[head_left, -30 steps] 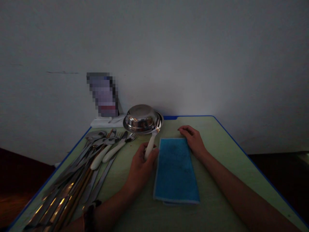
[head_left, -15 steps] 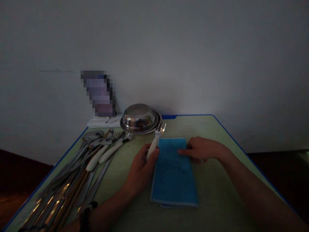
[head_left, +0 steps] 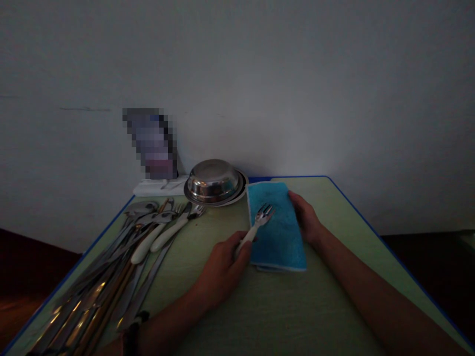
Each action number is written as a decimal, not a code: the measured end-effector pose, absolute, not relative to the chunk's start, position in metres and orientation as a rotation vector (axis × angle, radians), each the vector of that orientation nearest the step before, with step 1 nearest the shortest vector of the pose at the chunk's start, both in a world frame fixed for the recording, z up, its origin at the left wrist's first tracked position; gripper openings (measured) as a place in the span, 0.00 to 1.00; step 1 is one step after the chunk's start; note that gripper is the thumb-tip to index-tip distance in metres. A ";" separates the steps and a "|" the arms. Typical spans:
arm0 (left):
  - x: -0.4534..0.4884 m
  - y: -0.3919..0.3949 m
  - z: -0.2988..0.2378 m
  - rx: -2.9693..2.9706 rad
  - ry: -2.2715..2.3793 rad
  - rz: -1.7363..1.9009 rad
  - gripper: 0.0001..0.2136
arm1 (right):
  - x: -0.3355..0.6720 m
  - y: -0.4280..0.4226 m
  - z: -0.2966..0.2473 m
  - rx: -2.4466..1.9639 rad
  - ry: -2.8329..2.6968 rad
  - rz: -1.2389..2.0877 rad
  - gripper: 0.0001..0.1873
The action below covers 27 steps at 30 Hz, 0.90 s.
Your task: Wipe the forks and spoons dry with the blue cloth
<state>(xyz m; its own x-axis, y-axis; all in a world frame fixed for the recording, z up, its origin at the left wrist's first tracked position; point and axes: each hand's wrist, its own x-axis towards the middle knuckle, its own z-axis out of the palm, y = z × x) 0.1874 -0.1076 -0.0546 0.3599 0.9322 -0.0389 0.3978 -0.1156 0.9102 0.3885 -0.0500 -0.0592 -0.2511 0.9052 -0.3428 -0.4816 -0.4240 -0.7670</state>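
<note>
A fork with a white handle and metal tines is gripped in my left hand, fingers and thumb closed round the handle. Its tines lie in front of a folded blue cloth; whether they touch it I cannot tell. My right hand holds the cloth by its right edge, with the fingers mostly hidden behind it. The cloth is tilted up, its top edge close to the metal bowl.
Left on the green table lies a pile of spoons, forks, knives and chopsticks. An upturned metal bowl sits at the back near the wall. Beside it a blurred phone-like screen stands on a white base.
My right hand has taken hold of the cloth's right edge and raised it away from me. The fork has swung right, its tines now over the cloth.
</note>
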 end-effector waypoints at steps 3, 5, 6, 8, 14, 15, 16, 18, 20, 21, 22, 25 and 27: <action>0.188 -0.108 -0.053 1.740 1.208 0.712 0.16 | 0.390 -0.048 -0.059 -0.909 -0.663 1.874 0.16; 0.189 -0.107 -0.052 1.767 1.239 0.684 0.16 | 0.391 -0.046 -0.062 -0.939 -0.659 1.901 0.12; 0.189 -0.107 -0.052 1.779 1.254 0.667 0.16 | 0.391 -0.045 -0.065 -0.950 -0.675 1.903 0.10; 0.189 -0.106 -0.054 1.796 1.266 0.647 0.17 | 0.392 -0.045 -0.070 -0.930 -0.751 1.877 0.05; 0.188 -0.106 -0.058 1.907 1.275 0.555 0.16 | 0.391 -0.046 -0.085 -0.769 -1.136 1.786 0.14; 0.188 -0.106 -0.058 1.940 1.279 0.520 0.16 | 0.391 -0.046 -0.085 -0.793 -1.217 1.753 0.14; 0.188 -0.107 -0.058 1.971 1.275 0.492 0.16 | 0.391 -0.046 -0.086 -0.842 -1.299 1.704 0.13; 0.187 -0.108 -0.058 2.021 1.256 0.449 0.15 | 0.389 -0.046 -0.084 -0.976 -1.431 1.574 0.13; 0.186 -0.108 -0.059 2.033 1.241 0.439 0.14 | 0.385 -0.047 -0.081 -1.085 -1.504 1.468 0.15; 0.186 -0.108 -0.059 2.024 1.235 0.448 0.14 | 0.383 -0.048 -0.079 -1.111 -1.519 1.439 0.15; 0.186 -0.107 -0.059 2.009 1.227 0.468 0.14 | 0.381 -0.048 -0.078 -1.115 -1.528 1.427 0.16; 0.185 -0.106 -0.058 1.954 1.188 0.550 0.14 | 0.378 -0.050 -0.077 -1.063 -1.529 1.458 0.12; 0.186 -0.105 -0.057 1.910 1.177 0.591 0.15 | 0.378 -0.049 -0.079 -1.025 -1.514 1.465 0.10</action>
<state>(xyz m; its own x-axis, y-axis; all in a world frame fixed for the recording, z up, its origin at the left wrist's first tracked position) 0.1858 -0.1051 -0.0570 0.4582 0.8887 -0.0190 0.5161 -0.2486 0.8197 0.3779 -0.0494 -0.0792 -0.3726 0.9280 -0.0020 0.0320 0.0107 -0.9994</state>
